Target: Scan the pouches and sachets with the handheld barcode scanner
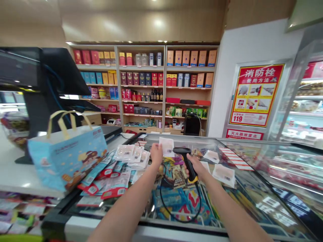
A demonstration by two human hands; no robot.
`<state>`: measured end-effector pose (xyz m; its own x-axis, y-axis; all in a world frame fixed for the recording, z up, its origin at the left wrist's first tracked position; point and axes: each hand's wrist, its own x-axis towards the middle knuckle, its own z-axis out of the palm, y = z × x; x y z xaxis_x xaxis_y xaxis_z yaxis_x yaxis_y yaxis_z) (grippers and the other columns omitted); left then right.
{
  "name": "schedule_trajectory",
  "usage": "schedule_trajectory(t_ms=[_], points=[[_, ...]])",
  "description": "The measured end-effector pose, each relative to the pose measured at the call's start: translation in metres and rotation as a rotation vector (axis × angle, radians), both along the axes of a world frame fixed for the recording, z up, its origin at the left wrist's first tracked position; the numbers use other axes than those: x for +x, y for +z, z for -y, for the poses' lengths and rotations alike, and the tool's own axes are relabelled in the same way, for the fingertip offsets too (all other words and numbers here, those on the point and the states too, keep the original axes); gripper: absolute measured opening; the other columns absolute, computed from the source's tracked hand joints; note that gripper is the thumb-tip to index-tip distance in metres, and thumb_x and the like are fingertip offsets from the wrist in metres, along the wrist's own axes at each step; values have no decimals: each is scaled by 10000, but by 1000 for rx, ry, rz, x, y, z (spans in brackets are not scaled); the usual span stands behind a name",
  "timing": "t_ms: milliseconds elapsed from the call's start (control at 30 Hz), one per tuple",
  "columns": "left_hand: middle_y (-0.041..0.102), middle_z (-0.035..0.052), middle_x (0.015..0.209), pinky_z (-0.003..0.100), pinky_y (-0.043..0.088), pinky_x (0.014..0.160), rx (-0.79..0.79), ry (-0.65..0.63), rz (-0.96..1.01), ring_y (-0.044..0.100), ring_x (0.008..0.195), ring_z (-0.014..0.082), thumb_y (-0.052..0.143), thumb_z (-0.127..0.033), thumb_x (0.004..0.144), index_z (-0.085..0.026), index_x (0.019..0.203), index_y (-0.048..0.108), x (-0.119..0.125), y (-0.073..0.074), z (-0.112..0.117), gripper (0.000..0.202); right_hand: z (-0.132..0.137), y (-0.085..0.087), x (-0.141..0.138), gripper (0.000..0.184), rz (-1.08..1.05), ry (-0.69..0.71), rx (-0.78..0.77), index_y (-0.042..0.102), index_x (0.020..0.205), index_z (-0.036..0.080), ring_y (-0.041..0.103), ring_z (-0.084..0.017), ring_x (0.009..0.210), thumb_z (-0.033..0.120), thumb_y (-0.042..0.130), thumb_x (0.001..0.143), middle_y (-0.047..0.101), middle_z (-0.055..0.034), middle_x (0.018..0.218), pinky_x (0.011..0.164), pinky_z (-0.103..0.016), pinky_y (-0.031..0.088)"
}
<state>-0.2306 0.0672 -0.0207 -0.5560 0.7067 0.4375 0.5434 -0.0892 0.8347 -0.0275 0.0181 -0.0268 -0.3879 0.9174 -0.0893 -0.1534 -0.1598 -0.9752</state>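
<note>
My left hand [156, 153] pinches the left edge of a small white packet with a barcode label [167, 148], held up over the glass top. Wrapped round the grip of a black and yellow barcode scanner [189, 164] is my right hand [196, 167]. The scanner's head points left at the packet, close to it. A black cable loops down from its handle. Left of my left hand, several similar white packets [137, 155] lie on a pile of red and blue packets [113, 181]. More white packets [224, 174] lie right of the scanner.
A blue shopping bag [68, 154] stands left of the pile, before a black monitor stand [37, 111]. Beneath the packets is a glass-topped freezer [242, 195] with goods inside. Shelves of boxes and bottles [141, 79] line the back wall; a red fire-hydrant sign [256, 95] hangs right.
</note>
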Motion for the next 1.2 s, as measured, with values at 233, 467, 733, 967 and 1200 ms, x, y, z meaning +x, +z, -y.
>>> schedule_trajectory(t_ms=[233,467,733,967,1200], points=[[642,64,775,310,430,730,16,195,-81,614,794,214,473,-277,817,-186,790,538,-110,25,37,115,8,7,-108,391,-65,174,56,546,840,153,471,-99,316,539,482,840,553,23,468,306,-218,428],[646,87,802,307,425,710,-159,299,-275,613,814,230,458,-245,828,-177,818,560,-180,32,57,123,14,10,-162,418,-50,239,43,545,947,146,478,-95,319,544,500,829,552,34,473,324,-207,422],[508,164,1238,396,430,852,-340,374,-597,502,1120,292,457,-115,774,-165,963,611,-189,30,61,249,19,14,-183,360,25,216,47,518,857,177,473,-95,327,533,460,858,544,42,468,335,-205,422],[378,160,1378,413,416,923,-144,301,-654,450,1196,305,517,-177,788,-172,1070,603,-149,45,57,295,18,13,-147,344,-15,155,39,525,844,167,466,-101,309,499,438,878,547,33,451,315,-209,413],[438,139,1339,364,395,967,-91,-21,-654,444,1217,257,553,-212,781,-185,1044,613,-37,14,38,271,13,3,-61,438,-1,-1,-13,542,703,160,449,-102,280,536,404,879,503,20,379,306,-205,395]])
